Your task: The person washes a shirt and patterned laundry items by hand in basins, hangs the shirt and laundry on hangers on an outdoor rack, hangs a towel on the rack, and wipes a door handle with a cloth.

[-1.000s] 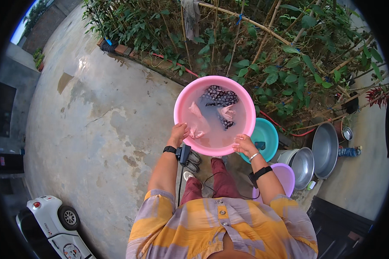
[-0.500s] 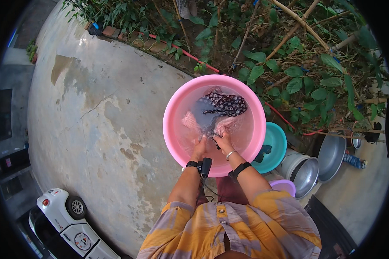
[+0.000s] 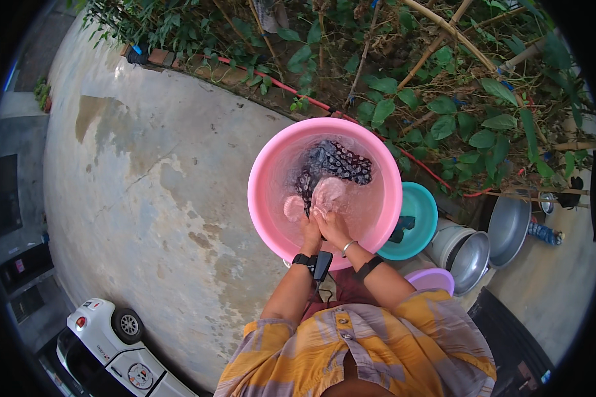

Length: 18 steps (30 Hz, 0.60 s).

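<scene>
L hand (image 3: 310, 236) & R hand (image 3: 332, 227) had just drawn closer together — both apparently gripping dark cloth (image 3: 349, 164) (w/ fingers partly hidden), leaving its near end between them in the tub (image 3: 256, 192).

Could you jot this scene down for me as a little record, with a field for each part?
Setting: concrete ground beside leafy plants
Main vessel: pink basin, holding water
In it: dark patterned cloth and pink cloth
Left hand: inside the basin, by the dark cloth's lower end; grip unclear
Right hand: beside the left, at the pink cloth's lower edge; grip unclear
Right wrist: silver bangle
Nearby, to the right: teal basin, lilac basin, metal basins
Lower left: white vehicle
</scene>
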Each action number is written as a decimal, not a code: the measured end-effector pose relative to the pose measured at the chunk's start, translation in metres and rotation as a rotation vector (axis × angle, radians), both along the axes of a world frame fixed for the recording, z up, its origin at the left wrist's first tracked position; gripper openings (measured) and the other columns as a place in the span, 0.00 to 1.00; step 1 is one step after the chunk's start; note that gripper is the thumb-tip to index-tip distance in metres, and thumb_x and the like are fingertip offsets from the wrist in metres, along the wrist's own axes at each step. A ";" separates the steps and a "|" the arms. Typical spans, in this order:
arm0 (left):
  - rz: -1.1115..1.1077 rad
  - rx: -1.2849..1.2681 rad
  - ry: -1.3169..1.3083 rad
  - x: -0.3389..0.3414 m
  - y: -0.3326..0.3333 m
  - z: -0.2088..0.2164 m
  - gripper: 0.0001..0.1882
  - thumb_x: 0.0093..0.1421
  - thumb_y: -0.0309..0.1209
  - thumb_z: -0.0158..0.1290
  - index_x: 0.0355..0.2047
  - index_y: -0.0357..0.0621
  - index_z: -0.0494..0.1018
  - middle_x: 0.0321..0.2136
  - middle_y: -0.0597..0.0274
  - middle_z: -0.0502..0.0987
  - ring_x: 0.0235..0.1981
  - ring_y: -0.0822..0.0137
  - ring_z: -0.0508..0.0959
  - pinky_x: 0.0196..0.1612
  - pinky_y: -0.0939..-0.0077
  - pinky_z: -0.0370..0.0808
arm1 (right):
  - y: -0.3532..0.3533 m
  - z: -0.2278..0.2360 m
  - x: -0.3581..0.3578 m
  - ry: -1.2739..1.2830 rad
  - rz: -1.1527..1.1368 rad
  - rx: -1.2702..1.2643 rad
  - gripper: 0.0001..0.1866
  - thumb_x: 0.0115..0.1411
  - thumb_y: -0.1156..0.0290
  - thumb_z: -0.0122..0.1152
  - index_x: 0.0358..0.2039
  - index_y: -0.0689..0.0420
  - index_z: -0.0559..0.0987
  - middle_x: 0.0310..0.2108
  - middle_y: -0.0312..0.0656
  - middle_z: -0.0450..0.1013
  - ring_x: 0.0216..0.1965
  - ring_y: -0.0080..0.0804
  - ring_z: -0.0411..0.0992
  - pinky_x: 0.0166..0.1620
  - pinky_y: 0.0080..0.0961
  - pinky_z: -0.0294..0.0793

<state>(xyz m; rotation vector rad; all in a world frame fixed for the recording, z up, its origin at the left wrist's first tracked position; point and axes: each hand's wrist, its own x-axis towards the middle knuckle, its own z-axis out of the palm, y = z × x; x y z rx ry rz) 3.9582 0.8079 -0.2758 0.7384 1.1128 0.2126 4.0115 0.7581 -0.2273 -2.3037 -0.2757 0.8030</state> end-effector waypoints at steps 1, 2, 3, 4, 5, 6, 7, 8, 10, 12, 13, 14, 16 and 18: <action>0.004 0.003 0.002 -0.003 0.004 0.000 0.10 0.59 0.32 0.43 0.35 0.38 0.68 0.27 0.59 0.74 0.24 0.70 0.72 0.25 0.75 0.69 | 0.003 -0.008 0.000 -0.003 -0.026 0.012 0.23 0.54 0.52 0.48 0.23 0.62 0.76 0.18 0.56 0.69 0.24 0.50 0.71 0.29 0.37 0.69; -0.185 0.234 0.121 -0.004 0.008 0.002 0.11 0.59 0.34 0.43 0.31 0.37 0.69 0.21 0.60 0.72 0.21 0.71 0.70 0.23 0.74 0.66 | 0.005 -0.012 0.002 -0.007 -0.056 0.017 0.22 0.54 0.52 0.48 0.25 0.61 0.77 0.20 0.56 0.70 0.26 0.50 0.72 0.31 0.37 0.69; -0.373 0.466 0.238 -0.004 0.013 0.004 0.14 0.59 0.36 0.44 0.26 0.36 0.69 0.16 0.60 0.70 0.18 0.73 0.67 0.21 0.74 0.64 | 0.005 -0.015 0.003 -0.005 -0.056 0.013 0.22 0.54 0.52 0.48 0.25 0.61 0.77 0.20 0.56 0.70 0.26 0.50 0.72 0.31 0.37 0.69; -0.373 0.462 0.239 -0.004 0.017 0.006 0.14 0.59 0.36 0.44 0.26 0.36 0.69 0.16 0.60 0.70 0.18 0.73 0.67 0.21 0.74 0.64 | 0.004 -0.018 0.005 0.180 -0.212 0.147 0.21 0.53 0.52 0.48 0.26 0.60 0.78 0.22 0.56 0.71 0.28 0.49 0.72 0.33 0.36 0.70; -0.402 0.477 0.187 -0.004 0.023 0.009 0.16 0.59 0.38 0.44 0.23 0.36 0.69 0.13 0.61 0.67 0.16 0.73 0.65 0.20 0.73 0.63 | 0.007 -0.017 0.007 0.367 -0.365 0.285 0.21 0.52 0.52 0.49 0.26 0.58 0.78 0.23 0.56 0.71 0.30 0.49 0.72 0.34 0.35 0.70; -0.429 0.490 0.139 -0.007 0.028 0.010 0.19 0.59 0.40 0.45 0.19 0.36 0.68 0.09 0.63 0.64 0.14 0.74 0.63 0.18 0.72 0.61 | 0.009 -0.009 0.012 0.374 -0.359 0.284 0.21 0.52 0.52 0.49 0.26 0.58 0.78 0.23 0.56 0.71 0.30 0.49 0.72 0.34 0.35 0.70; -0.380 0.567 0.079 -0.011 0.028 0.013 0.20 0.57 0.41 0.47 0.17 0.37 0.68 0.08 0.65 0.62 0.13 0.74 0.60 0.17 0.71 0.60 | 0.006 0.000 0.020 0.344 -0.140 0.117 0.20 0.51 0.53 0.50 0.28 0.58 0.79 0.25 0.53 0.72 0.32 0.47 0.72 0.36 0.34 0.70; -0.378 0.568 0.080 -0.013 0.028 0.014 0.20 0.57 0.41 0.47 0.17 0.37 0.68 0.08 0.65 0.62 0.13 0.74 0.60 0.17 0.71 0.60 | 0.002 0.008 0.032 0.303 0.074 -0.049 0.19 0.51 0.54 0.51 0.30 0.57 0.79 0.27 0.51 0.73 0.34 0.46 0.72 0.37 0.33 0.69; -0.544 0.593 0.181 -0.019 0.029 0.013 0.14 0.58 0.36 0.47 0.23 0.38 0.71 0.13 0.72 0.66 0.15 0.78 0.62 0.18 0.77 0.59 | -0.004 0.005 0.051 0.158 0.152 -0.229 0.24 0.45 0.57 0.59 0.43 0.54 0.72 0.40 0.52 0.68 0.40 0.48 0.69 0.39 0.36 0.69; -0.658 0.420 0.257 -0.031 0.034 0.005 0.13 0.54 0.37 0.53 0.28 0.37 0.73 0.18 0.67 0.71 0.20 0.73 0.69 0.24 0.75 0.66 | -0.005 0.013 0.072 -0.136 0.004 -0.280 0.33 0.41 0.58 0.64 0.50 0.52 0.65 0.48 0.56 0.59 0.45 0.53 0.64 0.44 0.39 0.66; -0.670 0.662 0.200 -0.038 0.033 0.001 0.15 0.49 0.38 0.56 0.27 0.36 0.72 0.19 0.59 0.71 0.23 0.67 0.71 0.27 0.70 0.67 | -0.006 0.007 0.085 -0.250 -0.071 -0.254 0.37 0.39 0.58 0.65 0.52 0.50 0.62 0.51 0.58 0.55 0.48 0.55 0.61 0.47 0.40 0.64; -0.676 0.906 0.145 -0.046 0.032 -0.009 0.18 0.45 0.39 0.59 0.25 0.35 0.71 0.20 0.50 0.70 0.26 0.60 0.73 0.31 0.65 0.68 | -0.001 0.002 0.090 -0.247 -0.065 -0.249 0.37 0.39 0.58 0.65 0.52 0.50 0.62 0.51 0.58 0.55 0.48 0.55 0.61 0.47 0.40 0.64; -0.843 0.749 0.251 -0.057 0.037 -0.025 0.29 0.39 0.38 0.62 0.40 0.35 0.67 0.36 0.44 0.70 0.42 0.52 0.70 0.44 0.63 0.66 | 0.008 -0.008 0.098 -0.301 0.011 -0.302 0.41 0.39 0.55 0.65 0.54 0.52 0.59 0.52 0.58 0.52 0.51 0.56 0.56 0.52 0.41 0.58; -0.586 0.684 0.270 -0.051 0.031 -0.030 0.40 0.41 0.38 0.62 0.51 0.37 0.55 0.45 0.43 0.63 0.47 0.51 0.65 0.49 0.64 0.62 | 0.005 -0.034 0.095 -0.171 0.076 -0.371 0.44 0.38 0.51 0.64 0.54 0.56 0.59 0.53 0.58 0.51 0.53 0.56 0.54 0.54 0.41 0.57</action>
